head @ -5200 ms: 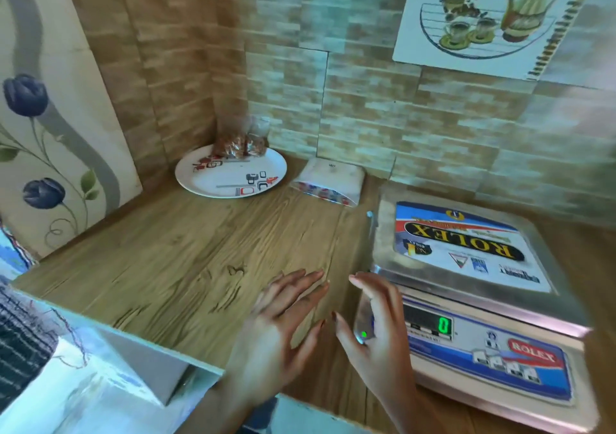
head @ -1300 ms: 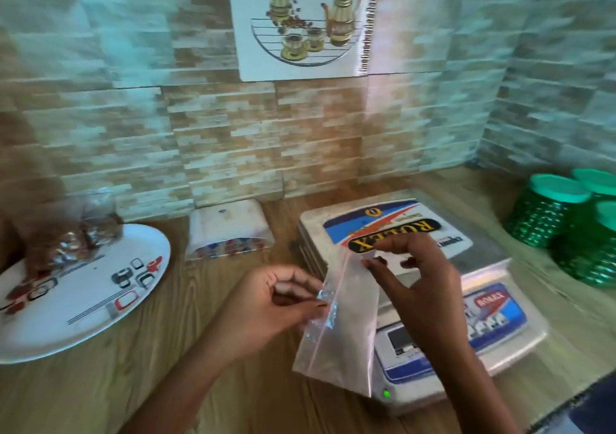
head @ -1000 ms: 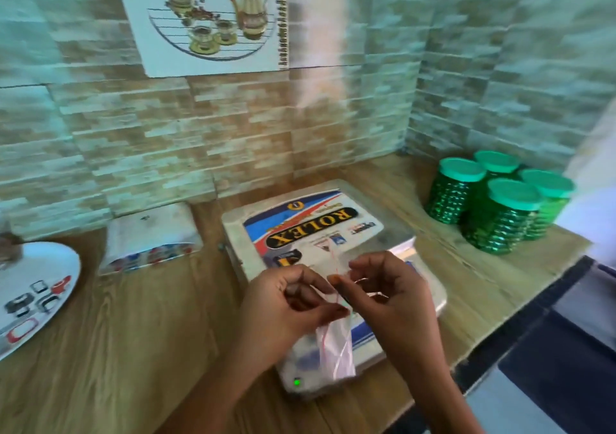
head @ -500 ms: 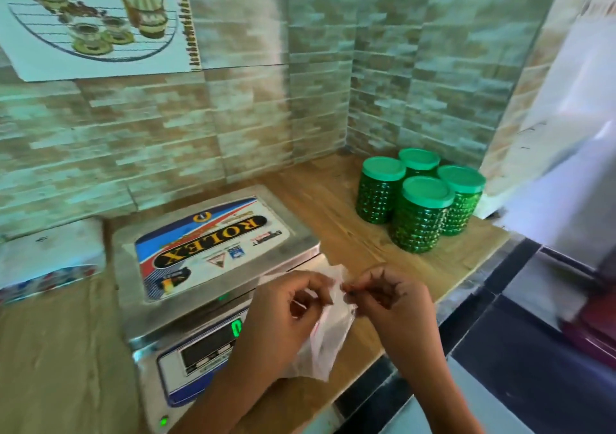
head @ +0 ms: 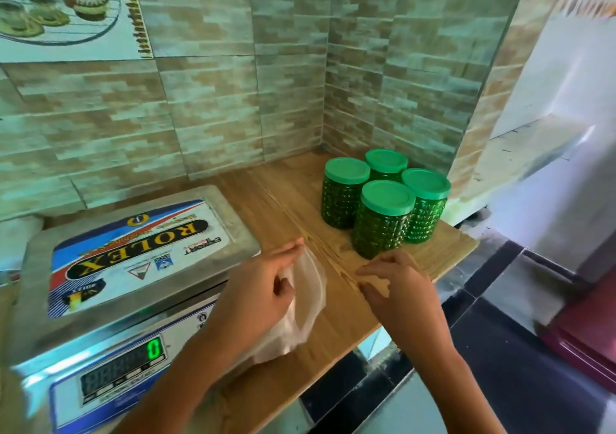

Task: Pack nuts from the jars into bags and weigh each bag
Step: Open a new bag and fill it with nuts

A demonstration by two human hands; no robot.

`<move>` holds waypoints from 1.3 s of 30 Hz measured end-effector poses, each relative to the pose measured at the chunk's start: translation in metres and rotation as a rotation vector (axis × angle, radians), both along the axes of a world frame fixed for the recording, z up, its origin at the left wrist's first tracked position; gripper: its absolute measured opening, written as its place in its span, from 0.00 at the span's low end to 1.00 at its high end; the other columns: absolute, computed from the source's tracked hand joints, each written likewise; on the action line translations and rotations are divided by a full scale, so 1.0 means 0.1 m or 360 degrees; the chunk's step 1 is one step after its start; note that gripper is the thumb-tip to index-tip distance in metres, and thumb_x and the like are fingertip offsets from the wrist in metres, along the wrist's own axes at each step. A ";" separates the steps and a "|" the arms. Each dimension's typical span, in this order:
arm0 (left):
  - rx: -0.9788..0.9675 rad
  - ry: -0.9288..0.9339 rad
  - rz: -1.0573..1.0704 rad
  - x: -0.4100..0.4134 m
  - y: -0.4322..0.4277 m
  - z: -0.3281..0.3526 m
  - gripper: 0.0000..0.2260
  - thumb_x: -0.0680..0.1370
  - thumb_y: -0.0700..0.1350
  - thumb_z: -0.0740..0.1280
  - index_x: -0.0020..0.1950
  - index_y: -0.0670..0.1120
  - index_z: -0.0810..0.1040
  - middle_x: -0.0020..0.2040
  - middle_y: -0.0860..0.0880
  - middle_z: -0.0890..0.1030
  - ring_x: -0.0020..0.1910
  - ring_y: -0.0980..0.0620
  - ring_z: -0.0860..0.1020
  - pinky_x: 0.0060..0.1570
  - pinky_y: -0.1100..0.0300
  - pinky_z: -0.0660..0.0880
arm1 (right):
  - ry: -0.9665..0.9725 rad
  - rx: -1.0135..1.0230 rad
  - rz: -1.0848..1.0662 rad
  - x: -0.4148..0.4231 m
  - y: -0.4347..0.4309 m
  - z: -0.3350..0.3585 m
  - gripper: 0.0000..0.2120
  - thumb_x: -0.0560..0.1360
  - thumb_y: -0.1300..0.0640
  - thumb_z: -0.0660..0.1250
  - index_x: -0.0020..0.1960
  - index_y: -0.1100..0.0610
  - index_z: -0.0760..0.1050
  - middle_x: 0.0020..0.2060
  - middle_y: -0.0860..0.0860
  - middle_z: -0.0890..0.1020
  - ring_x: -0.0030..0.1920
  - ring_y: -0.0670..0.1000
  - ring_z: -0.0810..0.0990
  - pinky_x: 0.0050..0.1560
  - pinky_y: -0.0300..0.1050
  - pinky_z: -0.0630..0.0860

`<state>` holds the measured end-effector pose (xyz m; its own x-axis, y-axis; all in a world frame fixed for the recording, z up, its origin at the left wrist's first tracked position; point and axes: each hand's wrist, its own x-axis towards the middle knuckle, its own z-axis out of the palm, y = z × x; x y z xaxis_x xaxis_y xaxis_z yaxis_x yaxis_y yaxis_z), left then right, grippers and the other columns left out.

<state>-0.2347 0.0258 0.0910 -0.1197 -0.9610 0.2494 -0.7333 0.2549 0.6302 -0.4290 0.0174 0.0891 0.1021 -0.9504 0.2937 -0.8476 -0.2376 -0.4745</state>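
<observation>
Wooden tabletop (head: 286, 193), bare strip between scale (head: 133, 253) and jars (head: 383, 220); left grip (head: 256, 297) clutching bag (head: 310, 287), right grip (head: 400, 293) slack, empty, near edge.

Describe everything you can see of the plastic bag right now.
The clear plastic bag looks thin, soft and crumpled, with nothing visible inside. The left hand grips its upper part, fingers curled round it; the rest droops toward the wooden counter beside the weighing scale. The right hand is apart from it.

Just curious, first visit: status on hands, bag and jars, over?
Left hand grips empty bag. Right hand free, near jars, all lidded. Nothing in the way.
</observation>
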 end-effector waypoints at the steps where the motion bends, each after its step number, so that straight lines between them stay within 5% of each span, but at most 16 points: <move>1: 0.0020 0.0034 -0.0040 -0.04 -0.04 0.00 0.26 0.75 0.35 0.65 0.69 0.54 0.64 0.65 0.70 0.63 0.33 0.62 0.75 0.37 0.72 0.75 | -0.0112 -0.0052 0.0027 -0.03 -0.03 0.00 0.09 0.71 0.57 0.72 0.50 0.47 0.82 0.50 0.41 0.74 0.48 0.40 0.74 0.50 0.35 0.73; 3: 0.0055 0.0082 -0.0136 -0.13 -0.09 0.00 0.25 0.75 0.35 0.64 0.69 0.54 0.65 0.65 0.71 0.64 0.27 0.60 0.69 0.32 0.68 0.75 | -0.0355 -0.0227 0.0116 0.00 -0.03 0.01 0.08 0.69 0.60 0.74 0.45 0.48 0.82 0.45 0.37 0.75 0.44 0.39 0.76 0.46 0.31 0.74; 5: 0.0045 0.0148 -0.0233 -0.22 -0.14 -0.02 0.24 0.76 0.34 0.63 0.69 0.51 0.69 0.67 0.66 0.66 0.28 0.66 0.59 0.32 0.76 0.65 | -0.0498 -0.0395 0.0264 0.05 -0.02 0.00 0.09 0.67 0.63 0.75 0.43 0.51 0.82 0.43 0.38 0.78 0.43 0.39 0.78 0.44 0.30 0.75; 6: 0.0054 0.0179 -0.0270 -0.26 -0.16 -0.02 0.23 0.76 0.33 0.62 0.69 0.50 0.69 0.68 0.64 0.67 0.40 0.67 0.52 0.53 0.75 0.57 | -0.0541 -0.0470 0.0359 0.09 -0.01 -0.01 0.08 0.68 0.64 0.74 0.43 0.52 0.82 0.43 0.40 0.80 0.42 0.40 0.79 0.43 0.32 0.76; 7: 0.0077 0.0209 -0.0302 -0.28 -0.19 -0.02 0.23 0.76 0.32 0.61 0.69 0.49 0.70 0.68 0.62 0.67 0.51 0.67 0.56 0.50 0.63 0.71 | -0.0561 -0.0519 0.0436 0.12 0.00 -0.01 0.07 0.68 0.64 0.73 0.43 0.54 0.82 0.42 0.42 0.81 0.42 0.40 0.80 0.43 0.33 0.77; 8: 0.0113 0.0245 -0.0333 -0.29 -0.21 0.00 0.23 0.76 0.31 0.60 0.69 0.48 0.70 0.67 0.62 0.68 0.58 0.68 0.65 0.55 0.64 0.69 | -0.0551 -0.0518 0.0480 0.15 0.00 -0.01 0.06 0.68 0.63 0.71 0.43 0.54 0.82 0.41 0.42 0.82 0.41 0.41 0.80 0.42 0.33 0.77; 14: 0.0374 0.0366 -0.0466 -0.32 -0.34 -0.04 0.22 0.76 0.30 0.59 0.65 0.49 0.74 0.66 0.61 0.72 0.61 0.60 0.74 0.62 0.60 0.72 | 0.0553 0.0461 0.0406 0.06 -0.30 -0.04 0.15 0.77 0.63 0.63 0.59 0.50 0.77 0.51 0.48 0.81 0.48 0.47 0.80 0.53 0.40 0.77; 18: 0.0435 0.0468 -0.0555 -0.36 -0.42 -0.03 0.21 0.77 0.30 0.58 0.64 0.49 0.74 0.65 0.59 0.74 0.65 0.67 0.68 0.66 0.68 0.64 | 0.0836 0.0552 0.0844 0.17 -0.41 -0.04 0.12 0.77 0.64 0.61 0.59 0.58 0.75 0.53 0.54 0.79 0.48 0.51 0.78 0.53 0.42 0.74; 24: 0.0426 0.0408 -0.0683 -0.31 -0.59 0.02 0.22 0.75 0.29 0.58 0.63 0.50 0.75 0.64 0.62 0.74 0.63 0.66 0.70 0.65 0.70 0.64 | 0.1147 0.0649 0.0843 0.36 -0.55 -0.04 0.14 0.79 0.59 0.59 0.61 0.65 0.73 0.58 0.59 0.78 0.60 0.56 0.75 0.62 0.45 0.66; 29: 0.0409 0.0293 -0.0727 -0.27 -0.72 -0.01 0.21 0.76 0.31 0.59 0.64 0.51 0.74 0.65 0.61 0.73 0.62 0.68 0.71 0.60 0.73 0.68 | 0.1141 0.0869 0.0822 0.46 -0.65 -0.07 0.18 0.77 0.57 0.64 0.65 0.63 0.70 0.59 0.58 0.77 0.60 0.56 0.76 0.63 0.47 0.69; 35: 0.0322 0.0239 -0.0655 -0.14 -0.87 0.01 0.19 0.77 0.32 0.59 0.62 0.50 0.76 0.62 0.58 0.76 0.62 0.68 0.70 0.63 0.74 0.63 | 0.0990 0.0662 0.0648 0.53 -0.76 -0.08 0.13 0.78 0.66 0.57 0.61 0.66 0.71 0.59 0.61 0.76 0.58 0.56 0.75 0.58 0.43 0.70; 39: 0.0339 0.0148 -0.0630 -0.10 -0.93 0.02 0.19 0.78 0.33 0.59 0.65 0.51 0.73 0.64 0.59 0.74 0.59 0.69 0.70 0.59 0.76 0.65 | 0.0579 0.0523 0.0670 0.38 -0.69 0.06 0.12 0.78 0.60 0.60 0.59 0.54 0.77 0.54 0.47 0.80 0.49 0.44 0.76 0.54 0.34 0.72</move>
<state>-0.2449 -0.0676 0.0929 -0.4742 -0.8769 0.0784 -0.5433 0.3616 0.7577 -0.3911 -0.0520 0.0952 0.5241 -0.8417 -0.1297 -0.8338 -0.4761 -0.2794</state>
